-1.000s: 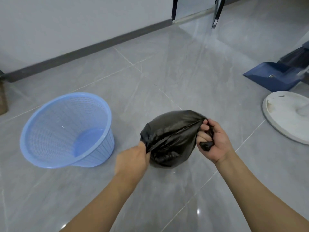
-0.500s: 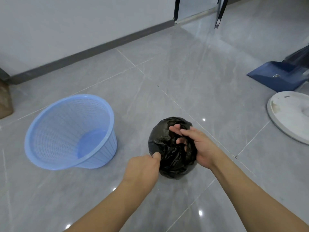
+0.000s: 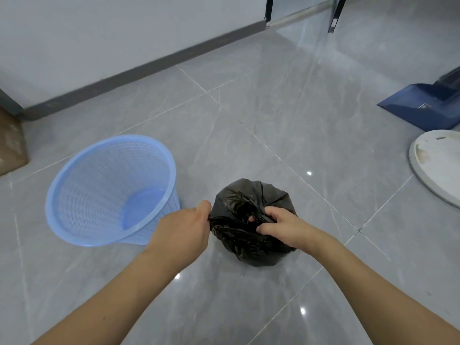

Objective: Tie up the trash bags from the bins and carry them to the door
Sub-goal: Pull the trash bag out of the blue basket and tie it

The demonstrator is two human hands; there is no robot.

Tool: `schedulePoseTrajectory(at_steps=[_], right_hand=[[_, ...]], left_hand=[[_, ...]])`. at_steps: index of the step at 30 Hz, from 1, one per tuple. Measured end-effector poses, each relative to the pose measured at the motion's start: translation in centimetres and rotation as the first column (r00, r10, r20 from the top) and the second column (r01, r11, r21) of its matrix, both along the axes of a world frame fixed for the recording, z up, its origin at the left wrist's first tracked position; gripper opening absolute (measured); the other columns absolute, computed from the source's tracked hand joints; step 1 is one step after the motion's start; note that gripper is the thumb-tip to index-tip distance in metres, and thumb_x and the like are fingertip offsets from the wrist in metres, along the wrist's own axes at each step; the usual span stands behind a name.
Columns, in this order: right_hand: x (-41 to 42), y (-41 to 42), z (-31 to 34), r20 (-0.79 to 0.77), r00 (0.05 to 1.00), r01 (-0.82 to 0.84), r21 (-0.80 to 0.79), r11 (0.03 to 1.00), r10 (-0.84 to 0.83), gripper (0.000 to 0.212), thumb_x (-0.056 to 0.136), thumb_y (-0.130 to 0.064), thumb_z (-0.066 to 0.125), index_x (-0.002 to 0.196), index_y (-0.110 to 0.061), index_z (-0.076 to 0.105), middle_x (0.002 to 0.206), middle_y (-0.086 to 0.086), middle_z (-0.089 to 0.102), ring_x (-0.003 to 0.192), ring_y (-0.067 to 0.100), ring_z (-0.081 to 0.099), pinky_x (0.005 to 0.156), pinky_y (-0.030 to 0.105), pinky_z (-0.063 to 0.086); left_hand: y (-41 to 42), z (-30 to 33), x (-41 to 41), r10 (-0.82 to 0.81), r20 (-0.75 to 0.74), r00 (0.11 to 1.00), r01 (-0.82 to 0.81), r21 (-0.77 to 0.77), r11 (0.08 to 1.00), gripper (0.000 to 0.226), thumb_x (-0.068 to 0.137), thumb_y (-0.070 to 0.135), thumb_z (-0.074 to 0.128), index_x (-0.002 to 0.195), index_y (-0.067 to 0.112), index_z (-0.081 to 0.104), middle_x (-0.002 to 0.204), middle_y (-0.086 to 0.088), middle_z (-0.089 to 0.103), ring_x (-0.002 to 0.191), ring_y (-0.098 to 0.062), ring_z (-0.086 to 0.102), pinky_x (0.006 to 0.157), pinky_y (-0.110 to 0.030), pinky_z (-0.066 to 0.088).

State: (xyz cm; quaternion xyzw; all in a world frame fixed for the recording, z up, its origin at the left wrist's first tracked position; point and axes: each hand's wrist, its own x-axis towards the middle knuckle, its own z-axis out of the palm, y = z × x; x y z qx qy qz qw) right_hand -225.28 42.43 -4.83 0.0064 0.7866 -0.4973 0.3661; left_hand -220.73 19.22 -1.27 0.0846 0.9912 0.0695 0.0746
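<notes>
A small, full black trash bag (image 3: 251,197) sits on the grey tiled floor in front of me. My left hand (image 3: 185,230) grips a gathered flap of the bag at its left side. My right hand (image 3: 281,226) has its fingers curled into the bunched plastic at the top right of the bag. The bag's mouth is crumpled between the two hands. A light blue mesh bin (image 3: 109,190) stands to the left of the bag, with no liner and nothing inside.
A dark blue dustpan (image 3: 420,105) lies at the right edge, with a round white base (image 3: 438,160) below it. A cardboard box (image 3: 11,145) sits at the far left by the wall. A doorway with dark frames (image 3: 268,8) opens at the back.
The bag has dropped lower onto the floor. My right hand went from holding a stretched end out to the right to digging into the bag's top; my left hand kept its grip.
</notes>
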Motion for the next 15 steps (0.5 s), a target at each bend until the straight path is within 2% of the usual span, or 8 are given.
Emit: schedulePoseTrajectory(at_steps=[2,4,6,8,11,13,15], right_hand=[[-0.2,0.1,0.1,0.037,0.995,0.092,-0.095,0.991,-0.089,0.024,0.089,-0.01,0.062,0.109,-0.022,0.07,0.109,0.0,0.072,0.108,0.015,0.065,0.1,0.029,0.047],[-0.3,0.1,0.4,0.095,0.985,0.16,-0.232,0.959,-0.141,0.032,0.09,0.0,0.056,0.116,-0.016,0.066,0.115,0.0,0.072,0.112,0.014,0.064,0.098,0.025,0.047],[-0.3,-0.1,0.6,0.123,0.987,0.136,-0.307,0.942,-0.102,0.044,0.088,0.005,0.056,0.125,-0.018,0.058,0.123,-0.005,0.069,0.117,0.011,0.061,0.099,0.025,0.046],[-0.1,-0.6,0.4,0.156,0.988,0.076,-0.348,0.934,-0.022,0.054,0.084,0.0,0.065,0.129,-0.026,0.052,0.129,-0.009,0.065,0.119,0.009,0.06,0.103,0.028,0.045],[0.1,-1.5,0.0,0.138,0.986,-0.05,-0.282,0.958,0.092,0.061,0.074,-0.012,0.079,0.126,-0.03,0.053,0.125,-0.008,0.066,0.115,0.01,0.063,0.102,0.033,0.048],[0.1,-2.0,-0.2,0.057,0.986,-0.147,-0.161,0.976,0.158,0.048,0.074,-0.015,0.079,0.116,-0.027,0.058,0.111,-0.006,0.071,0.105,0.011,0.068,0.096,0.033,0.052],[0.1,-2.4,-0.2,-0.026,0.978,-0.209,-0.027,0.978,0.209,0.024,0.075,-0.017,0.07,0.097,-0.021,0.062,0.089,-0.005,0.071,0.087,0.012,0.069,0.087,0.034,0.055]], left_hand=[[-0.3,0.0,-0.3,-0.024,-0.01,1.0,0.024,0.035,0.999,0.014,0.098,0.028,0.038,0.095,0.02,0.048,0.076,0.004,0.057,0.073,-0.023,0.059,0.059,-0.036,0.045],[-0.4,0.1,-0.6,-0.05,-0.012,0.999,0.051,0.098,0.994,0.015,0.099,0.029,0.038,0.097,0.024,0.053,0.084,0.007,0.059,0.081,-0.02,0.059,0.066,-0.037,0.049],[-0.5,0.3,-0.9,-0.052,-0.006,0.999,0.052,0.145,0.988,0.017,0.098,0.024,0.039,0.102,0.024,0.055,0.087,0.006,0.062,0.083,-0.02,0.06,0.07,-0.04,0.051],[-0.6,0.4,-1.0,-0.037,-0.003,0.999,0.037,0.176,0.984,0.014,0.097,0.019,0.04,0.103,0.024,0.052,0.082,0.003,0.064,0.077,-0.022,0.061,0.068,-0.042,0.051],[-0.9,0.5,-0.9,-0.003,-0.023,1.0,0.008,0.215,0.977,0.006,0.095,0.02,0.041,0.098,0.026,0.041,0.074,0.001,0.066,0.064,-0.023,0.06,0.061,-0.043,0.051],[-1.1,0.4,-1.0,0.014,-0.024,1.0,-0.008,0.215,0.977,0.003,0.096,0.023,0.044,0.096,0.026,0.044,0.074,0.002,0.065,0.068,-0.021,0.06,0.063,-0.04,0.05],[-1.2,0.3,-1.0,0.037,-0.02,0.999,-0.031,0.235,0.972,0.004,0.095,0.025,0.048,0.097,0.025,0.053,0.075,0.005,0.063,0.071,-0.016,0.058,0.063,-0.033,0.048]])
